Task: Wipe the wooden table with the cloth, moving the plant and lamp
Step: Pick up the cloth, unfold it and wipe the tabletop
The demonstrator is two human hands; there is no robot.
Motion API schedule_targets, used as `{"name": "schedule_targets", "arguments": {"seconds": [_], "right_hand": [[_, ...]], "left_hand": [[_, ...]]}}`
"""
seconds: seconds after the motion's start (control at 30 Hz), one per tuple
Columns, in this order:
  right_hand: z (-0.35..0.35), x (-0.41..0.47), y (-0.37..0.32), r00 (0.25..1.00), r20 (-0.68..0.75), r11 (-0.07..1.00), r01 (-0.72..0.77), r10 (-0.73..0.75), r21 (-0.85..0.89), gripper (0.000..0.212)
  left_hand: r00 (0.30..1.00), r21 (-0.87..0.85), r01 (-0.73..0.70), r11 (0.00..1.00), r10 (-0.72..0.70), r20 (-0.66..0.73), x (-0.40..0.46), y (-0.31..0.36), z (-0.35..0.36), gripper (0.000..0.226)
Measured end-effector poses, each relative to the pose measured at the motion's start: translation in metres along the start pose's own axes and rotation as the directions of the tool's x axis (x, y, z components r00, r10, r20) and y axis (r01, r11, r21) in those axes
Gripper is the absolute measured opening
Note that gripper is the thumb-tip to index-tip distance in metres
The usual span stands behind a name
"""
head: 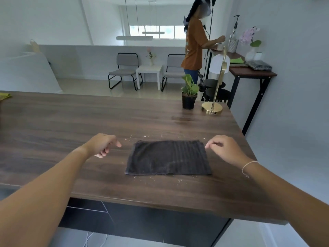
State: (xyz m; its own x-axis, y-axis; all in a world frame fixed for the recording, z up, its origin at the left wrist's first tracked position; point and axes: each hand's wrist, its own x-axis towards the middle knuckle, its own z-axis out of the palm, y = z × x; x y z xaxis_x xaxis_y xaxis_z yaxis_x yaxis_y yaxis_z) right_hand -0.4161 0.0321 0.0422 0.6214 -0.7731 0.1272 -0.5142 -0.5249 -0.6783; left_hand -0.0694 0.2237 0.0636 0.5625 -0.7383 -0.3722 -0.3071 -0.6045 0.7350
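Observation:
A dark grey cloth (169,157) lies flat on the wooden table (71,125), near its front edge, with pale crumbs scattered around it. My left hand (102,144) hovers just left of the cloth, fingers loosely curled, holding nothing. To the right of the cloth's far right corner, my right hand (224,147) is held the same way, empty. A small green plant in a black pot (189,95) stands at the table's far right. A gold lamp (212,107) with a white shade stands right beside it.
A person in an orange shirt (194,45) stands behind the table at a narrow side table (249,72) with flowers and bottles. Two grey chairs (124,70) and a small white table (149,72) sit further back. A yellow-green cloth (4,96) lies at the table's far left.

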Motion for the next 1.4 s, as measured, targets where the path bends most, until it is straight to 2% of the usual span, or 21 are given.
{"name": "schedule_targets", "arguments": {"seconds": [0.1,0.17,0.23,0.3,0.4,0.5,0.6,0.83,1.03,1.4], "right_hand": [[0.017,0.008,-0.006,0.999,-0.039,1.0,0.006,-0.005,0.024,0.025],[0.035,0.015,-0.014,0.999,-0.037,1.0,0.031,-0.031,-0.002,0.023],[0.059,0.022,-0.023,1.0,0.003,0.998,0.027,-0.027,-0.065,0.032],[0.086,0.026,-0.027,0.994,0.097,0.985,-0.031,0.048,-0.168,0.049],[0.115,0.026,-0.02,0.972,0.136,0.92,-0.13,0.192,-0.369,0.062],[0.125,0.025,-0.007,0.974,0.065,0.864,-0.162,0.219,-0.477,0.065],[0.127,0.038,-0.003,0.978,0.039,0.854,-0.16,0.206,-0.494,0.065],[0.14,0.106,-0.006,0.968,0.077,0.819,-0.158,0.239,-0.551,0.061],[0.183,0.166,-0.04,0.972,0.137,0.804,-0.076,0.192,-0.59,0.064],[0.206,0.132,-0.066,0.965,0.25,0.843,0.065,0.083,-0.534,0.057]], "left_hand": [[0.975,0.02,-0.146,0.989,0.147,-0.167,0.007,0.009,0.012,0.021],[0.925,0.122,-0.29,0.949,0.311,-0.217,0.01,0.017,0.038,0.022],[0.871,0.278,-0.404,0.871,0.459,-0.173,0.011,0.021,0.074,0.03],[0.85,0.38,-0.474,0.794,0.525,-0.038,0.015,0.018,0.11,0.042],[0.902,0.55,-0.394,0.736,0.424,0.08,0.027,0.004,0.141,0.055],[0.901,0.685,-0.354,0.637,0.429,0.067,0.041,-0.008,0.144,0.058],[0.887,0.68,-0.373,0.631,0.458,0.061,0.059,-0.005,0.14,0.059],[0.882,0.689,-0.384,0.614,0.466,0.077,0.123,0.004,0.114,0.058],[0.906,0.702,-0.308,0.642,0.423,0.01,0.161,-0.019,0.062,0.058],[0.929,0.729,-0.215,0.65,0.367,-0.054,0.125,-0.057,0.045,0.06]]}}
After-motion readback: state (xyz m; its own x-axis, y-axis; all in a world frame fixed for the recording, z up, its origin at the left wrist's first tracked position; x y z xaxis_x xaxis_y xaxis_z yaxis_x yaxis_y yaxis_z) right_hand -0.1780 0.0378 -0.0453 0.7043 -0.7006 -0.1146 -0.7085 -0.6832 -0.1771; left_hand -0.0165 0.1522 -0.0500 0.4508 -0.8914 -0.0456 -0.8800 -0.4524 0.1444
